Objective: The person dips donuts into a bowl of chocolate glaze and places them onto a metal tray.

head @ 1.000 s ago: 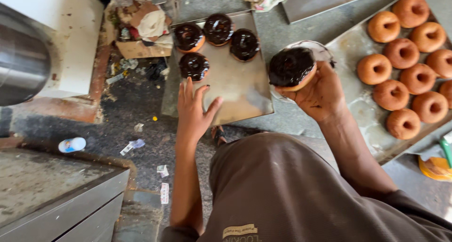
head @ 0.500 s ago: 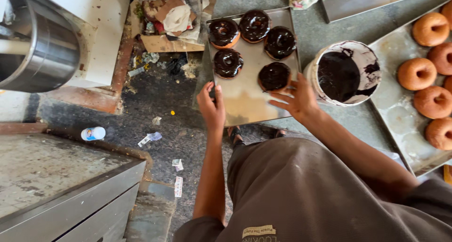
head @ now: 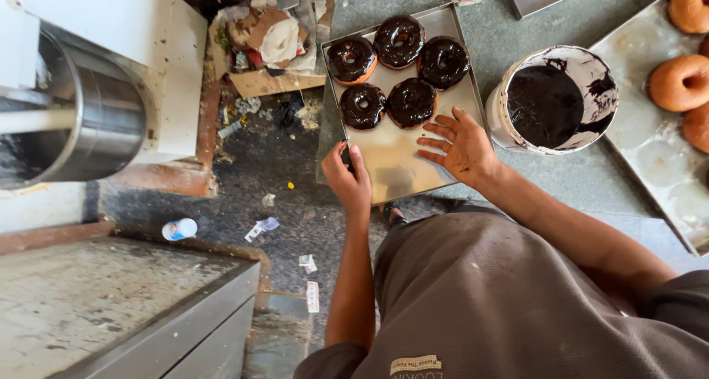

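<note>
Since half a second earlier, the right hand (head: 464, 147) had drawn back from the fifth doughnut (head: 412, 102), fingers spread flat over the steel tray (head: 402, 165). Beside it stood the chocolate bucket (head: 552, 98). Gripping the tray's near edge, the left hand (head: 348, 178) was curled.

Tray (head: 402, 161): sheet metal, dull satin, lightly smeared.
Glazed doughnuts (head: 399, 41): chocolate coating, wet gloss, smooth.
Tub (head: 583, 61): white plastic, walls streaked with dark glaze; glaze inside smooth and shiny.
Plain doughnuts (head: 679, 82): matt brown crust, faintly rough.
Second tray (head: 650, 157): metal, greasy, marked with pale rings.
Desk (head: 561, 180): grey stone, matt, speckled.
Drum (head: 88, 124): brushed steel, soft sheen.
Floor (head: 244, 194): dark, rough, littered with paper scraps.
Cabinet top (head: 96, 305): worn metal, scratched, stained.
</note>
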